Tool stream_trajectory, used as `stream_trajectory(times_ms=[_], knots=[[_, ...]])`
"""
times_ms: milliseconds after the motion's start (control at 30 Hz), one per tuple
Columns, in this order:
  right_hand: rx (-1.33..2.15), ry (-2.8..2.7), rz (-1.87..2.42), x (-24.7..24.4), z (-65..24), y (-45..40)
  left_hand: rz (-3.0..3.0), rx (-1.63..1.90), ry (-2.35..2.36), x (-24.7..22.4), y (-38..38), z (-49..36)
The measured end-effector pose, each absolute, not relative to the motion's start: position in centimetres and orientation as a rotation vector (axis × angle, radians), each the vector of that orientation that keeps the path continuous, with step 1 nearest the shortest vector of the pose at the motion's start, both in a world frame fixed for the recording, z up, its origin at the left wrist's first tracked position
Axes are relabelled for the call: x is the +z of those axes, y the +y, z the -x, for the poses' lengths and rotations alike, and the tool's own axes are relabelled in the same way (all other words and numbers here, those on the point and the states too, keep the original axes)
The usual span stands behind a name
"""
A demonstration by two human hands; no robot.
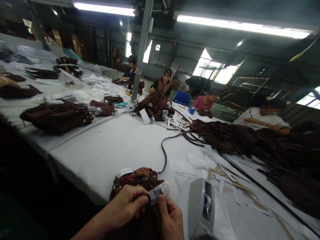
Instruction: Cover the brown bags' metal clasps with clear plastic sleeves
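A dark brown bag [140, 177] with metal eyelets lies at the near edge of the white table, under my hands. My left hand [128, 205] is closed in a pinch at the left end of a clear plastic wrap [157, 194], where a dark brown part of the bag meets it. My right hand [170, 216] pinches the lower right side of the same wrap between thumb and fingers. A thin brown strap [163, 150] runs from the bag across the table. Right of my hands stands a grey tape dispenser [201, 208].
Brown bags [58, 115] lie at the left, with another pile [155, 106] beside a metal post [141, 53]. A long heap of brown bags [230, 133] covers the right side. Paper strips [235, 186] litter the table [105, 146]. Several people sit along the far side.
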State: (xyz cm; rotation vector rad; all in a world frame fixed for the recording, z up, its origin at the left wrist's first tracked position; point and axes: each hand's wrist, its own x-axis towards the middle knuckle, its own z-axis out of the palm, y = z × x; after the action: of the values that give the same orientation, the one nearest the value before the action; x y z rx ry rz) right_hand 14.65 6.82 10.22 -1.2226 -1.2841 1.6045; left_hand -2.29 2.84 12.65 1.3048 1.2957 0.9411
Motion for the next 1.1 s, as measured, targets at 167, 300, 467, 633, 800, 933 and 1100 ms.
stream_trajectory(times_ms=[167,300,467,633,800,933,1100], knots=[[1.687,-1.215,1.214,10.7,-15.2,7.7,-1.230,1.023,1.191,11.7,3.0,2.5],[1.673,-1.225,1.197,9.7,-15.0,7.9,-1.218,1.108,1.238,11.1,3.0,2.8],[1.552,-1.257,1.175,8.9,-14.4,7.6,-1.216,1.147,1.306,11.1,3.0,2.5],[1.535,-1.252,1.186,8.4,-13.3,6.6,-1.262,1.146,1.366,11.4,3.1,1.8],[1.523,-1.271,1.225,9.2,-13.4,7.2,-1.369,1.092,1.412,12.0,3.3,2.5],[1.532,-1.232,1.224,10.0,-13.6,8.7,-1.440,0.955,1.486,11.2,3.1,4.1],[1.588,-1.220,1.211,10.3,-12.8,9.0,-1.405,0.977,1.540,9.9,3.3,4.6]])
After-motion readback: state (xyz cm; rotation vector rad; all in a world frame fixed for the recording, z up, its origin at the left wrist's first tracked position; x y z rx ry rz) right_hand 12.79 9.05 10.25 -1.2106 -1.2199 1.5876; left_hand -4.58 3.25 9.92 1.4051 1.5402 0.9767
